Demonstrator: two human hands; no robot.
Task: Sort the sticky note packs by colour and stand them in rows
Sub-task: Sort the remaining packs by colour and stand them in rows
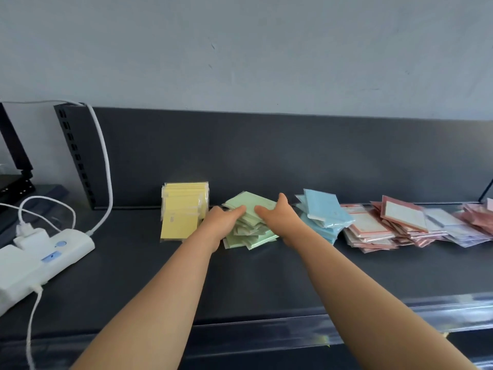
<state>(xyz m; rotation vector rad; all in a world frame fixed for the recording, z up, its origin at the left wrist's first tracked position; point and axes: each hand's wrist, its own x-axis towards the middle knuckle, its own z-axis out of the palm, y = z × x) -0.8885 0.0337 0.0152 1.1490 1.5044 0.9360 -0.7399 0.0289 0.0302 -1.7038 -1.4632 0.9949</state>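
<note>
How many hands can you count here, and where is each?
2. The left hand holds the green packs from the left; the right hand, from the right. None seems hidden.

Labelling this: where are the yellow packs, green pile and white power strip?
Yellow sticky note packs [178,222]: head view, front face.
Green sticky note pile [250,241]: head view, front edge.
White plastic power strip [69,244]: head view, top.

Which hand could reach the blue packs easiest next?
Right, probably. The right hand holds the loose pile of green wrapped sticky note packs on the side beside the pale blue pack pile; the left hand is by the upright yellow packs.
</note>
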